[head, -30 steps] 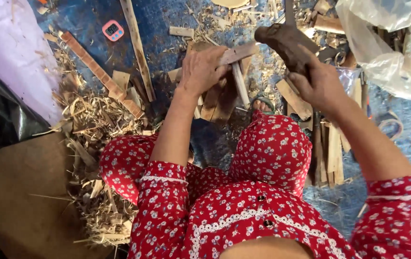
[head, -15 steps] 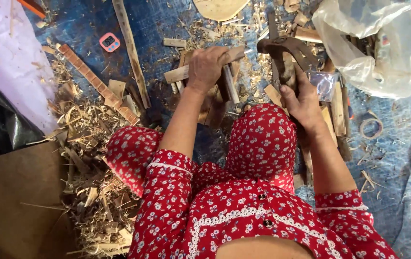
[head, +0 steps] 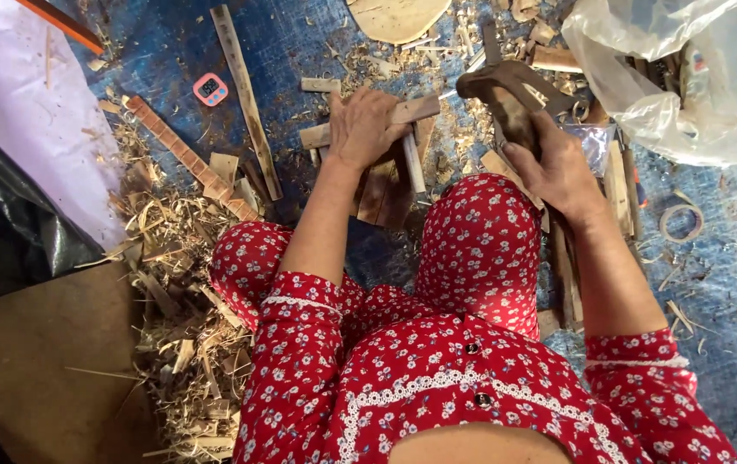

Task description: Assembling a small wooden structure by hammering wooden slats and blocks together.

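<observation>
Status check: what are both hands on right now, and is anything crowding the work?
Left hand closed on wood strip. Right hand grips dark curved tool. Offcuts and shavings crowd the blue tarp.

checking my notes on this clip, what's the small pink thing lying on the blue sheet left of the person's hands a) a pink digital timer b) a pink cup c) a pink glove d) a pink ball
a: the pink digital timer lies flat on the blue sheet, a small rounded square with a dark screen, to the left of the left hand, which grips a wooden strip.
</observation>
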